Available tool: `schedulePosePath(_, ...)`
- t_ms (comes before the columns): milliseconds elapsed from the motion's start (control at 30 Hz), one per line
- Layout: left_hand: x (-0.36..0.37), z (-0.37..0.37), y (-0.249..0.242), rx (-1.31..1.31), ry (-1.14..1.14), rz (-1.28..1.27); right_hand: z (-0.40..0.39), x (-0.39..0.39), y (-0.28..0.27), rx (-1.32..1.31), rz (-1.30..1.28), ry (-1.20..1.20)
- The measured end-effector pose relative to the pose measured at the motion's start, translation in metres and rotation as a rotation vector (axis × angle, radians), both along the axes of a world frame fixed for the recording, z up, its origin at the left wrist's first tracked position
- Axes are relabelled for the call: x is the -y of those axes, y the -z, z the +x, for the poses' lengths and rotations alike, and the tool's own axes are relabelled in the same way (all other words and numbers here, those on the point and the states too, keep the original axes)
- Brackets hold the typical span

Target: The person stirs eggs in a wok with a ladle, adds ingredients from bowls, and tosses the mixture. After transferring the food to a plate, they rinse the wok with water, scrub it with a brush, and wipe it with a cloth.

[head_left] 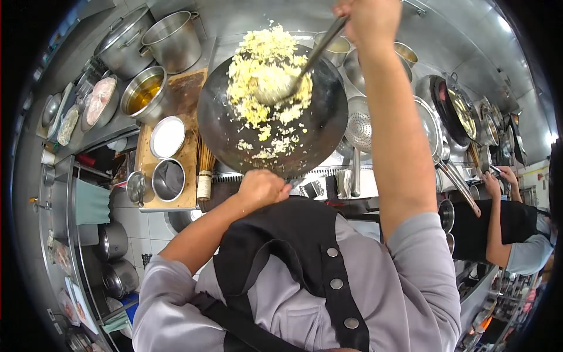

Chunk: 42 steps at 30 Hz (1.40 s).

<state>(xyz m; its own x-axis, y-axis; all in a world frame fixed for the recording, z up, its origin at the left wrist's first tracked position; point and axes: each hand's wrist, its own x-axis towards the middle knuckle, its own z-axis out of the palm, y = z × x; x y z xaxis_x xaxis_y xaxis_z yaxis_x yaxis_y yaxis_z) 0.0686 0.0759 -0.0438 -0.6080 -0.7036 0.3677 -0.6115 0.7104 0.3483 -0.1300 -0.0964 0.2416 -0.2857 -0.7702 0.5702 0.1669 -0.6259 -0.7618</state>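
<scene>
A large dark wok (319, 132) is in front of me, tilted, with its near rim by my body. My left hand (264, 190) is closed in a fist at that near rim, gripping the wok there; the exact grip is hidden under my fingers. My right hand (372, 23) is raised at the far side, wrapped round the long handle of a ladle (319, 53). The ladle's bowl lies among loose fried rice with yellow egg-like bits (264, 70). Much of the rice is heaped toward the wok's far side, some scattered lower down.
A wooden board (176, 190) on the left bears a bowl of white contents (168, 137), a metal bowl (168, 179) and a bamboo brush (204, 179). Behind it stand a pot of yellow oil (144, 94) and tall pots. A perforated strainer (359, 126) lies right; a co-worker (516, 226) stands farther right.
</scene>
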Motion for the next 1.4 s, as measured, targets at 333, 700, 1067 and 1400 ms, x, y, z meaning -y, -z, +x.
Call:
schedulePosePath(333, 0.014, -0.012, 0.015, 0.034, -0.137, -0.024, 0.018, 0.017, 0.045, -0.086, -0.110, 0.041)
schedulePosePath(700, 0.052, -0.022, 0.005, -0.036, -0.182, -0.119, 0.022, 0.035, 0.086, -0.080, -0.062, 0.078)
schedulePosePath(1067, 0.110, -0.016, 0.006, -0.215, -0.303, -0.259, -0.028, 0.001, 0.009, -0.034, -0.548, -0.128)
schedulePosePath(1400, 0.126, -0.013, 0.013, -0.156, -0.258, -0.156, 0.018, 0.031, 0.076, -0.009, -0.369, -0.305)
